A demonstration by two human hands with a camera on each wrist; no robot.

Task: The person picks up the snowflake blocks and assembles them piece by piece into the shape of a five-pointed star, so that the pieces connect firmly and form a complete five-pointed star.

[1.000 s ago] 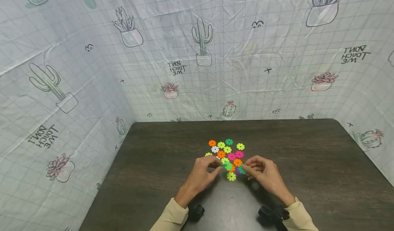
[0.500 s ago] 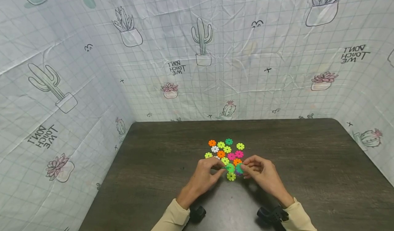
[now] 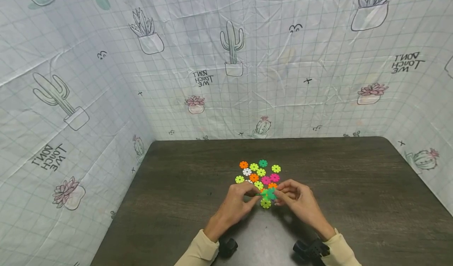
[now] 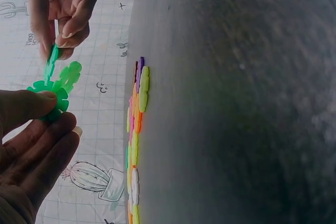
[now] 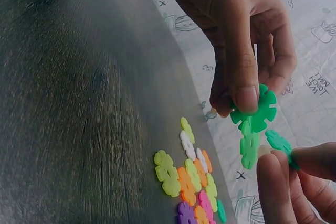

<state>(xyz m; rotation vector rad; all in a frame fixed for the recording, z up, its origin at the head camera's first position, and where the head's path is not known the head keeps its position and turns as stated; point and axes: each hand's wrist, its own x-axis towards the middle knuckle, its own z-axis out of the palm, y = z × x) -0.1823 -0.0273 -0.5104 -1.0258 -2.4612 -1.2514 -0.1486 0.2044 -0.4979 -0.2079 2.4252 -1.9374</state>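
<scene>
My left hand (image 3: 233,203) pinches a dark green notched disc (image 4: 51,98) between thumb and fingers. A light green notched disc (image 5: 250,144) is slotted into it, roughly at right angles. Facing it, my right hand (image 3: 301,203) pinches another green notched disc (image 5: 279,142) by its edge. That disc's edge stands close to the dark green one; whether they touch I cannot tell. Both hands are just above the tabletop, over the near end of a group of flat notched discs. In the head view the held pieces overlap and hide some of these.
Several loose discs lie flat on the dark wooden table (image 3: 191,179): orange (image 3: 254,177), pink (image 3: 274,177), white (image 3: 247,172), yellow-green (image 3: 266,203) and purple (image 5: 186,212). A cactus-print cloth (image 3: 269,93) hangs behind and beside the table. Each wrist wears a black camera mount (image 3: 228,248).
My right hand has moved left with its green disc, while my left hand has moved slightly right. The held discs were apart and now overlap in the head view.
</scene>
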